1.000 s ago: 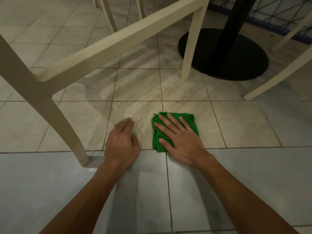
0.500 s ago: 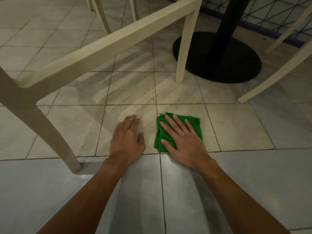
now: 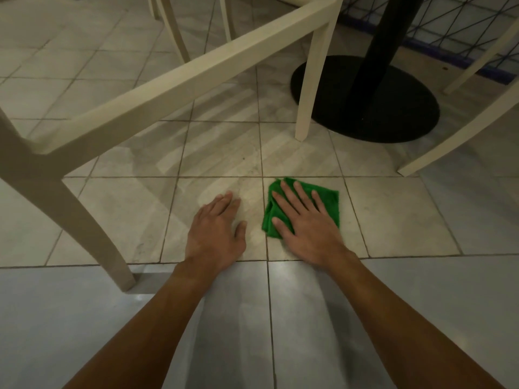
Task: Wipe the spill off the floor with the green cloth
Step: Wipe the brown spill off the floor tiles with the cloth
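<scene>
A folded green cloth lies flat on a beige floor tile. My right hand presses on it with straight, spread fingers and covers its near half. My left hand rests flat on the neighbouring tile just left of the cloth, palm down, touching nothing else. A faint wet sheen shows on the tiles beyond the left hand; the spill's edge is hard to make out.
A cream chair frame spans the left and top, with one leg close to my left arm and another leg beyond the cloth. A black table base stands at the upper right. Another cream chair leg slants at the right.
My right hand has slid the cloth a little away from me and to the right. The left hand stays planted on the floor. The camera has shifted slightly.
</scene>
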Tool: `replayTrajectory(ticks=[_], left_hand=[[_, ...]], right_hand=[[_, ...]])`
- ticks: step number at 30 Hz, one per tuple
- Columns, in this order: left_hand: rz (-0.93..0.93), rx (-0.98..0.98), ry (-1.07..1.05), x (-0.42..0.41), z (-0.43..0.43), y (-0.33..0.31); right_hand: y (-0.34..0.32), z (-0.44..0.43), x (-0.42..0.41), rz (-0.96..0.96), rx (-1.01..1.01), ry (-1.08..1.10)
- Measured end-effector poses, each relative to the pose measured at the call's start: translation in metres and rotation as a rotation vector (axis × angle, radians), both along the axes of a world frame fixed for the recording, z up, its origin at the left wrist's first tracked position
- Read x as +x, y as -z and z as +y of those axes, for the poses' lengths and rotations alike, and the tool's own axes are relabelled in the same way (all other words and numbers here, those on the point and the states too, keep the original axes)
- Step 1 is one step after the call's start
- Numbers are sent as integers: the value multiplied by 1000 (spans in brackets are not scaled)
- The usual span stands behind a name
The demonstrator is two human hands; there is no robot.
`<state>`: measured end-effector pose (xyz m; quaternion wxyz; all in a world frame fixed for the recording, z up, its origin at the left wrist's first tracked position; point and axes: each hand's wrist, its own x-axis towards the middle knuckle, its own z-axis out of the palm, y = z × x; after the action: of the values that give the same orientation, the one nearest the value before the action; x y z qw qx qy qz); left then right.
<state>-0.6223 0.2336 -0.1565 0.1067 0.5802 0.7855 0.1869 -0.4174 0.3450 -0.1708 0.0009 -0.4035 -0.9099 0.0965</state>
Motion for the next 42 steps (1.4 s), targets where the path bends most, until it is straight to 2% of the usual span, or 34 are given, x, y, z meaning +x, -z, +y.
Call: replayTrajectory(ticks=[2,5,10,15,20,26,31,37,42], left_hand=[[-5,-5,8,-1,1,0],[-3,-19,10,-1,2,0],[-4,-41,-10,2,2,0],[0,-37,-19,5,0,-1],[23,-34,-25,3,-1,-3],[38,-31,-17,2,-2,-4],[-13,-67,-7,0,-1,-7],[-123,-65,-12,-11,-4,-17],[-126,6,-50,-14,-20,-13]], right_hand=[[0,-5,23,21,2,-15],[-1,8,37,12,1,99],[-3,38,-9,-9,-41,236],[-6,31,-44,-46,-56,117],[-5,-9,-4,24,-26,-26],[-1,-3,55,10,-32,179],[-2,33,21,-7,-37,310],[-4,39,-42,-33,-62,205],[-5,5,-75,-32,-52,-8]])
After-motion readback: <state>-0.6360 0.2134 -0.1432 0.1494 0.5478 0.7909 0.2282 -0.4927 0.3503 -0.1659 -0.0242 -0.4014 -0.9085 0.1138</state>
